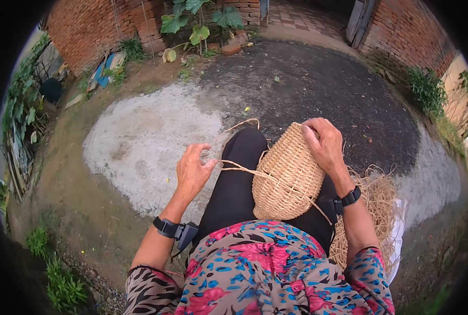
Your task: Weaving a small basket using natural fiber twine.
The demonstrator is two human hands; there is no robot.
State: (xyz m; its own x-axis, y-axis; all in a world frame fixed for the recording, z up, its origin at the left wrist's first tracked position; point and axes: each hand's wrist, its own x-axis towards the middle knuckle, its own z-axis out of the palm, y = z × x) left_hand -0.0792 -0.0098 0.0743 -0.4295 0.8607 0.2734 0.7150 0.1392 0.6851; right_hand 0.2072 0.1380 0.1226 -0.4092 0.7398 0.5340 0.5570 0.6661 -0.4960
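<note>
A woven straw basket (289,176) lies tilted across my lap, its ribbed side facing up. My right hand (326,144) grips its far end, thumb on the weave and fingers over the edge. To the left of the basket, my left hand (193,169) pinches a twisted straw cord (239,166) between thumb and fingers. The cord stretches from there to the basket's side, where it enters the weave. Another strand loops over my left knee, and a short end sticks out near the basket's lower right.
A heap of loose dry straw (373,215) lies at my right on a white sheet (398,236). Ahead are pale concrete (155,136) and a dark ground patch (318,79). Brick walls (87,31), leafy plants (200,26) and a doorway (307,18) stand beyond.
</note>
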